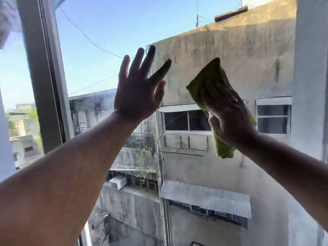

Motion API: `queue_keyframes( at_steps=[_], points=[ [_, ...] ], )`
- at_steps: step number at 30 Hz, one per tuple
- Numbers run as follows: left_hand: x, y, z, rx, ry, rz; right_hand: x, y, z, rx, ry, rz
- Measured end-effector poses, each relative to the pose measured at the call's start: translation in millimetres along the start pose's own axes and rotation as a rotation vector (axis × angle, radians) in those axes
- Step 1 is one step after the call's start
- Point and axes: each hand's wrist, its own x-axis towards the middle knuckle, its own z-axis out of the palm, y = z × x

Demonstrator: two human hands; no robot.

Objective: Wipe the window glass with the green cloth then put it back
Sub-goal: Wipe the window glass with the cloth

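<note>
The window glass [191,174] fills the middle of the head view, with a stained building behind it. My right hand [229,118] grips a folded green cloth [209,80] and holds it flat against the pane at centre right; the cloth's lower end hangs below my palm. My left hand [140,86] is raised to the left of the cloth with its fingers spread apart, palm toward the glass, holding nothing. Whether it touches the pane is unclear.
A grey window frame post [44,77] runs down the left side, with another pane beyond it. A pale frame or wall edge [310,77] borders the glass on the right. A light fabric [8,16] hangs at the top left corner.
</note>
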Motion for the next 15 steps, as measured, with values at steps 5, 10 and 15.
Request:
queue_keyframes(
  at_steps=[5,10,15],
  points=[
    [1,-7,0,-0.028,-0.011,0.007,-64,-137,45,0.054,-0.186,-0.441],
    [-1,-4,-1,-0.031,-0.013,-0.006,-83,-41,12,-0.133,-0.303,-0.784],
    [1,-9,0,-0.025,-0.008,-0.004,-11,-12,9,0.006,-0.036,-0.157]
  ],
)
